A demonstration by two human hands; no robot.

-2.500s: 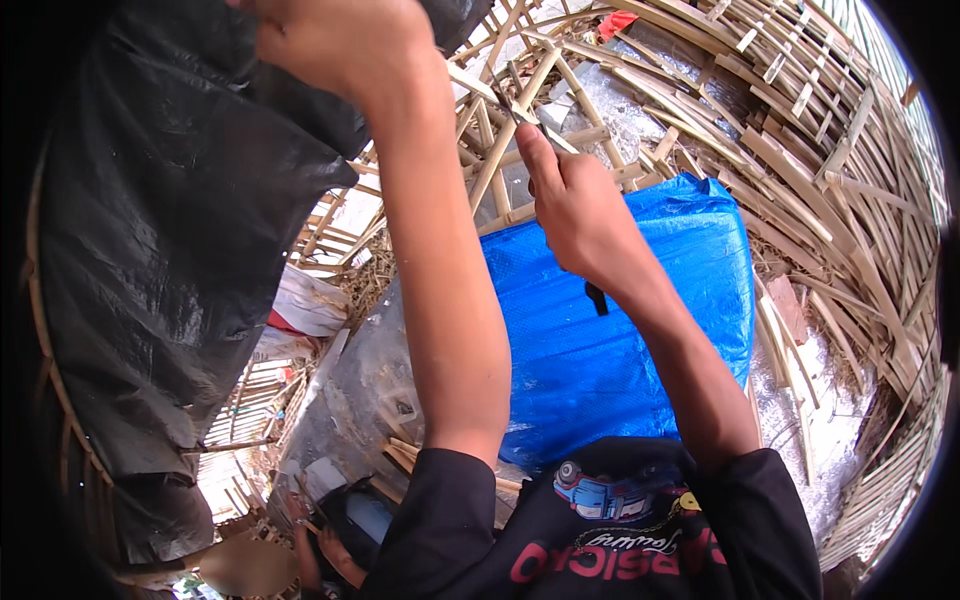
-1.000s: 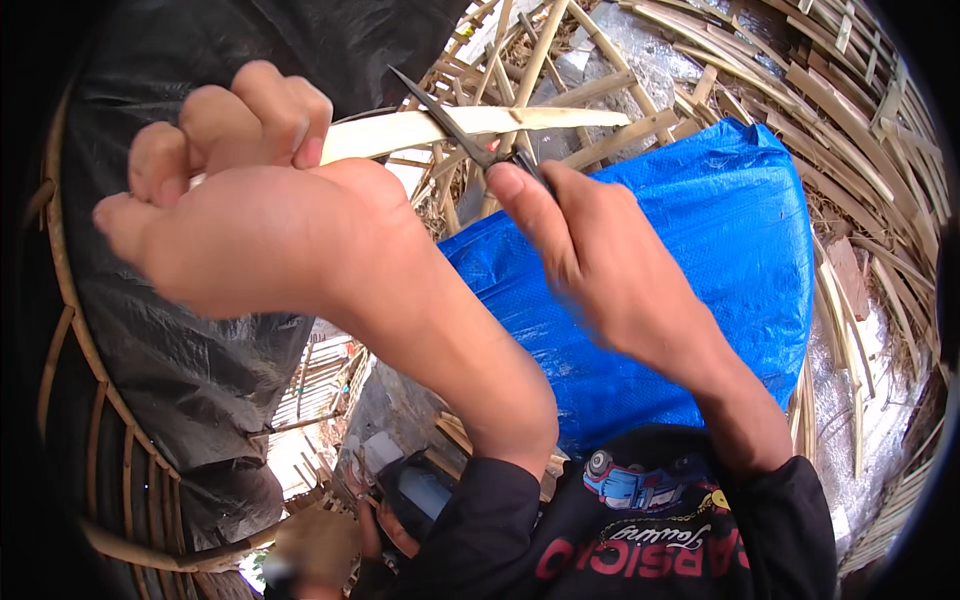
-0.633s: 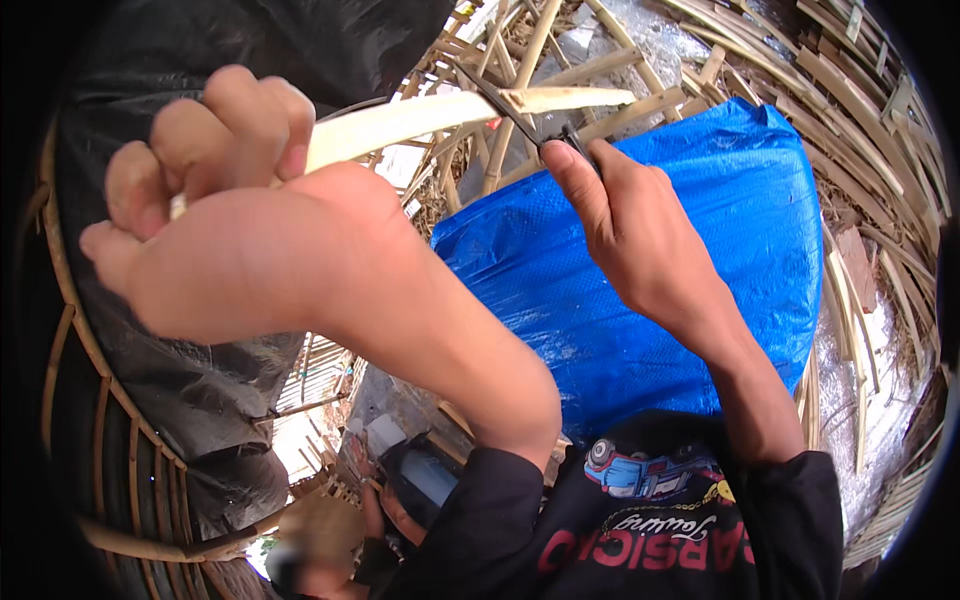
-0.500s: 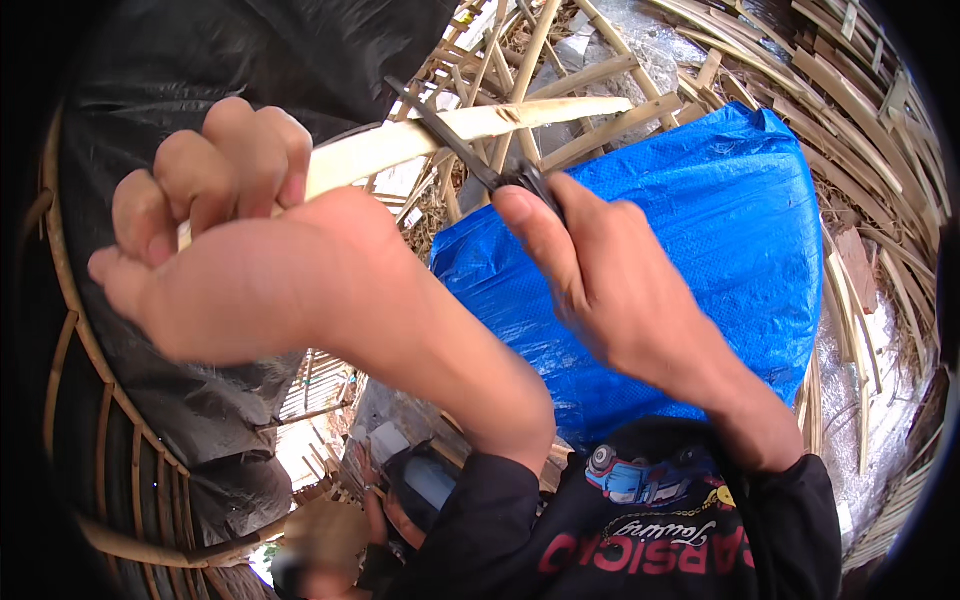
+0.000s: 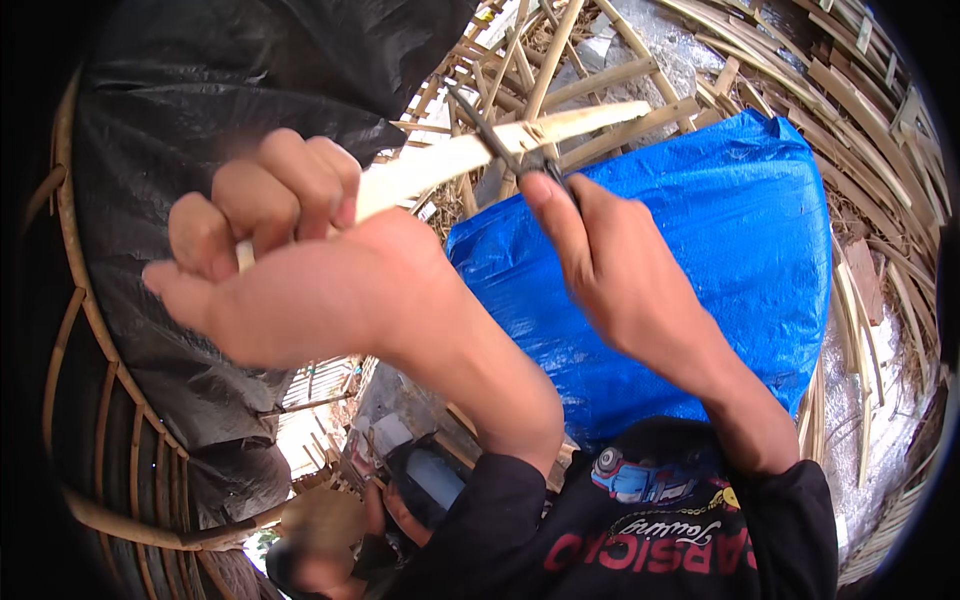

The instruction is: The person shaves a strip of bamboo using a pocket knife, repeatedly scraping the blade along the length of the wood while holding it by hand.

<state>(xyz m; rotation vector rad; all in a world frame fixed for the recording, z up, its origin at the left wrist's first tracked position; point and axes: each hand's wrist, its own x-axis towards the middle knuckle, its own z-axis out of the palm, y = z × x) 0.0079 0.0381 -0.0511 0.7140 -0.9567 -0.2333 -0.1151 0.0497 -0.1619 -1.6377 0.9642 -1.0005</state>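
My left hand [image 5: 290, 260] is wrapped round one end of a pale bamboo strip [image 5: 425, 168], palm turned toward me. From that fist the strip slants up to the right, and its far end stands free. My right hand [image 5: 625, 265] grips a dark-bladed knife [image 5: 487, 128] by its handle, with the thumb laid along the side near the blade. The blade crosses the strip past its middle and seems to touch it. My fingers hide most of the handle.
A blue tarp [image 5: 690, 250] spreads in front of me, over my lap. Split bamboo pieces [image 5: 850, 100] are piled at the far right. Black plastic sheeting [image 5: 200, 90] hangs at the left beside a bamboo frame [image 5: 75, 240]. Another person [image 5: 325, 540] sits at the lower left.
My left hand and the bamboo strip have moved to the right. The knife and my right hand have shifted slightly right too, with the blade still across the strip.
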